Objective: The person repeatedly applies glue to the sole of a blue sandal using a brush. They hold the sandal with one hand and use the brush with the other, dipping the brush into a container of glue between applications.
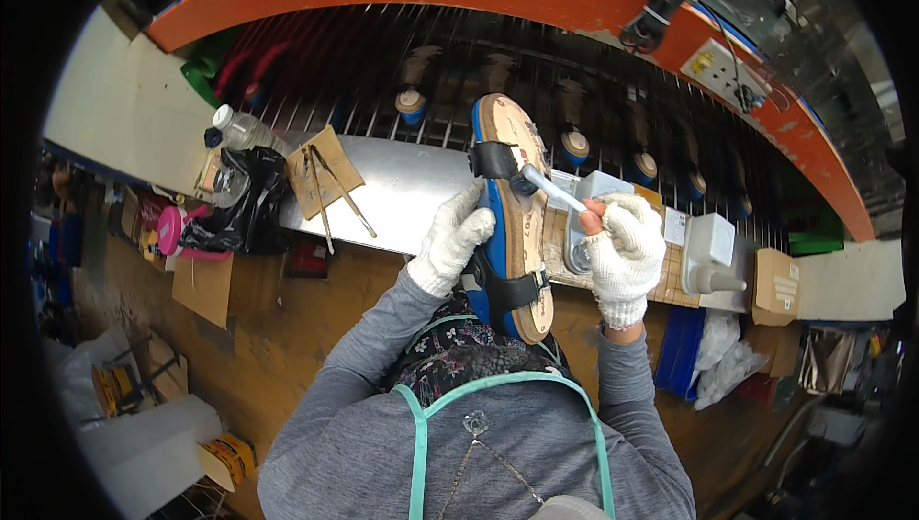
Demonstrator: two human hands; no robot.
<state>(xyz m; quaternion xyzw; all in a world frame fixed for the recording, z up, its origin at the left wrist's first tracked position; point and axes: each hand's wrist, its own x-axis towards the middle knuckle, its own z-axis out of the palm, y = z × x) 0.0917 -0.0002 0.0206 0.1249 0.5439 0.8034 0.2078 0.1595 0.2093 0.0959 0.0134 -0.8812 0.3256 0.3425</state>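
A sandal (526, 233) with a cork-coloured sole, black straps and a blue piece along its side stands lengthwise before my chest, sole side toward me. My left hand (450, 240), in a white knit glove, grips its left edge between the two straps. In my right hand (627, 250), also gloved but with bare fingertips, is a brush (555, 189) with a pale handle. The brush's dark head meets the sandal near the upper strap; whether the bristles touch the sole I cannot tell. Behind the brush, a grey-white container (600, 187) is partly covered by my right hand.
A metal bench (383, 180) runs across, with two brushes on a brown board (324, 175) at left. Behind it, several blue-based lasts (412, 108) sit on a rod rack. A white bottle with a nozzle (710, 252) and a cardboard box (775, 285) stand at right.
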